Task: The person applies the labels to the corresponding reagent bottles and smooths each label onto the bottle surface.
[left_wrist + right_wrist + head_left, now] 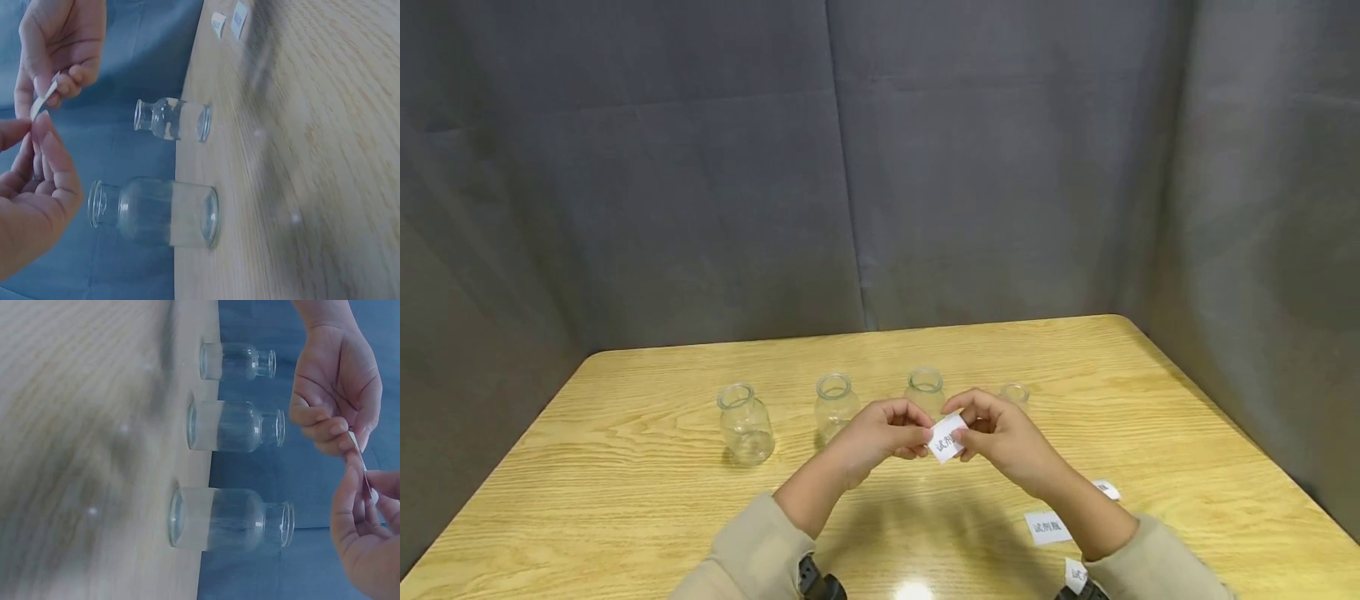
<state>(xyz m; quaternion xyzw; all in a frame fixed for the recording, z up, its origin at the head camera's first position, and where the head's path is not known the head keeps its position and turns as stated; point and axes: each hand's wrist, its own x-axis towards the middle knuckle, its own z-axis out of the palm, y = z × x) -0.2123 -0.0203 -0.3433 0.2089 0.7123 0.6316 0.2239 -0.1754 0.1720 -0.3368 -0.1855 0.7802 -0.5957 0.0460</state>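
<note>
Both your hands pinch one small paper label above the table.

The wooden table (625, 467) stands before a grey curtain (700, 167). On it, four clear glass jars stand upright in a row: the leftmost jar (746, 422), the second jar (835, 406), the third jar (925, 388) and the smallest jar (1014, 393), partly hidden behind your hands. Your left hand (880, 437) and right hand (1000, 437) each grasp an edge of the label (947, 437) between thumb and fingertips, holding it in the air just in front of the jars. Three more labels, one (1047, 527) face up, lie near your right sleeve (1150, 567).
</note>
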